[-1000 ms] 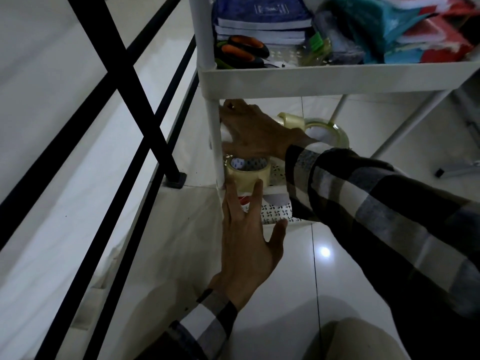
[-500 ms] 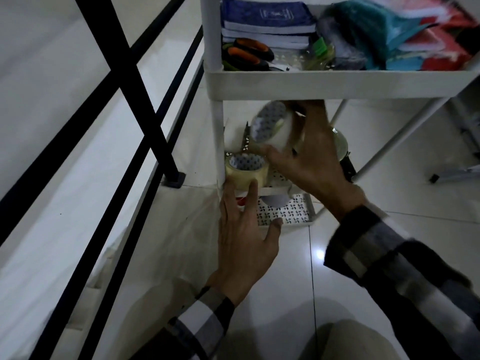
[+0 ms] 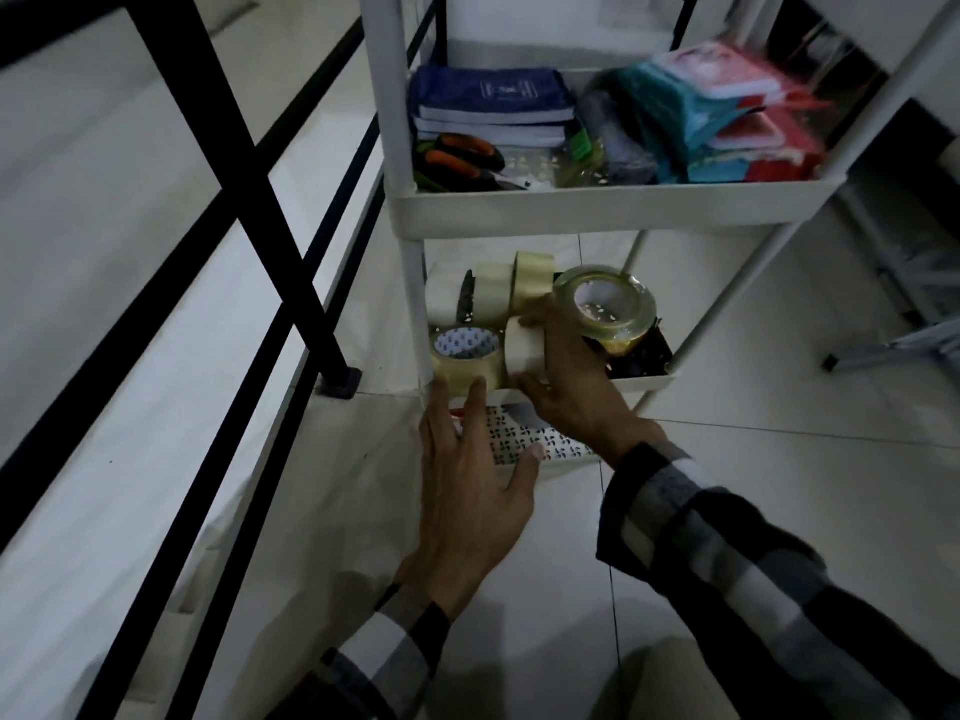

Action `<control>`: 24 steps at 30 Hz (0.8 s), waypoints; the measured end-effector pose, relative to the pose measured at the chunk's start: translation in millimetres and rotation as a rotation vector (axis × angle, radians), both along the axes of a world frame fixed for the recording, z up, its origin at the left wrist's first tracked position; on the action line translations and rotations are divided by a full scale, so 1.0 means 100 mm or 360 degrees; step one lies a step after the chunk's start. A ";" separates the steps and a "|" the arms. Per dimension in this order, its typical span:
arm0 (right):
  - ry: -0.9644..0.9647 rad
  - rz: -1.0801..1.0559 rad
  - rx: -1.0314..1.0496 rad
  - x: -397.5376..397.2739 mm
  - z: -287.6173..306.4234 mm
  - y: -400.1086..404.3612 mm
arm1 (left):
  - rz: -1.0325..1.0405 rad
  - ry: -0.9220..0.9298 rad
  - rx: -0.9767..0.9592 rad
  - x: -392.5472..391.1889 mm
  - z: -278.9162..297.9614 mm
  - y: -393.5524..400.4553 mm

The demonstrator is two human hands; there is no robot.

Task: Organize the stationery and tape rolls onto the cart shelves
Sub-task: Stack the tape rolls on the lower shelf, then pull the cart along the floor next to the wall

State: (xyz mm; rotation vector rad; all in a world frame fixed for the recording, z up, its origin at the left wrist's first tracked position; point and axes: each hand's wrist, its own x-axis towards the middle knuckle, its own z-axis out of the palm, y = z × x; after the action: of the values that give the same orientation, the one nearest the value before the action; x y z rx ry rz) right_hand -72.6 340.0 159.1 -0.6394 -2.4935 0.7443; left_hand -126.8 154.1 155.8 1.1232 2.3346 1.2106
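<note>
Middle cart shelf (image 3: pixel 644 380): we list five tape rolls. Our right hand (image 3: pixel 566 376) grips a white roll (image 3: pixel 522 350) on edge, axis sideways, just beside the flat clear roll (image 3: pixel 465 358) our open left hand (image 3: pixel 470 491) steadies. Upper shelf (image 3: pixel 597 205): notebooks (image 3: pixel 491 103), scissors (image 3: pixel 457 161), packets (image 3: pixel 727 122).

1. The right hand (image 3: pixel 569 387) covers most of the white tape roll (image 3: pixel 522 350) it grips.
2. The upper tray's wall (image 3: pixel 597 207) hides the rear of the tape shelf.
3. The left hand (image 3: pixel 470 491) and right wrist cover much of the patterned bottom tray (image 3: pixel 558 443).
4. The cart's top is cut off.
</note>
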 end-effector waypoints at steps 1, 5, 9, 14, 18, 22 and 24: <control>0.0015 -0.0040 0.0038 0.01 -0.05 -0.04 | -0.0002 -0.0015 -0.0016 0.00 0.03 0.00; -0.0101 -0.0192 0.0204 0.08 -0.16 -0.14 | -0.0021 -0.0027 -0.0061 0.03 0.16 -0.03; -0.0240 -0.0244 0.0198 0.21 -0.01 -0.30 | -0.0072 0.0024 -0.0089 0.09 0.29 -0.10; -0.0235 -0.0334 -0.0015 0.57 0.28 -0.58 | -0.0147 0.0119 -0.0184 0.22 0.53 -0.23; -0.0264 -0.0384 0.0015 0.86 0.54 -0.84 | -0.0181 0.0352 -0.0235 0.29 0.72 -0.34; -0.0261 -0.0442 0.0058 1.15 0.79 -1.07 | -0.0168 0.0568 -0.0320 0.38 0.96 -0.48; -0.0229 -0.0461 0.0077 1.32 0.91 -1.21 | -0.0171 0.0598 -0.0328 0.47 1.09 -0.62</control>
State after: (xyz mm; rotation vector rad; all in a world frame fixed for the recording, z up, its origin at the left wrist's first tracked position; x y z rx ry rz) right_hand 59.9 218.6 250.4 -1.0410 -2.4612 0.5448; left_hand -79.7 92.3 265.1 1.4823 2.5511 0.7505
